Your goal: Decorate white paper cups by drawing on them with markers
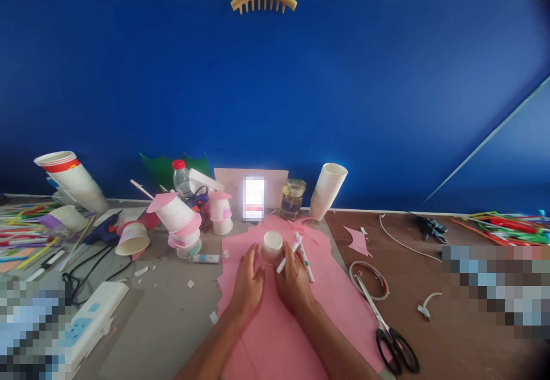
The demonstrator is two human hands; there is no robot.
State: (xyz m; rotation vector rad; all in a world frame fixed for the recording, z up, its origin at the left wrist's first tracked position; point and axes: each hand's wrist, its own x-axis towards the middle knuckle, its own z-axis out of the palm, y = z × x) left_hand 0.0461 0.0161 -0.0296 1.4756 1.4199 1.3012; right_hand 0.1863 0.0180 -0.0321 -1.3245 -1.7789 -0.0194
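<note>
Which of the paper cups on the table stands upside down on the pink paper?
The small white cup between the left hand and right hand. The other cups sit off the pink paper, stacked or lying tilted.

Your left hand (248,284) and right hand (293,279) rest close together on a pink paper sheet (275,334) spread over the table (172,311). Both touch a small white paper cup (272,246) standing upside down on the sheet. Your right hand also holds a white pen (289,256), and a second pen (305,258) lies just beside it. Black-handled scissors (389,334) lie to your right. A stack of white cups (327,191), a glass jar (293,198) and a blurred phone screen (253,198) stand near the blue wall (301,93).
</note>
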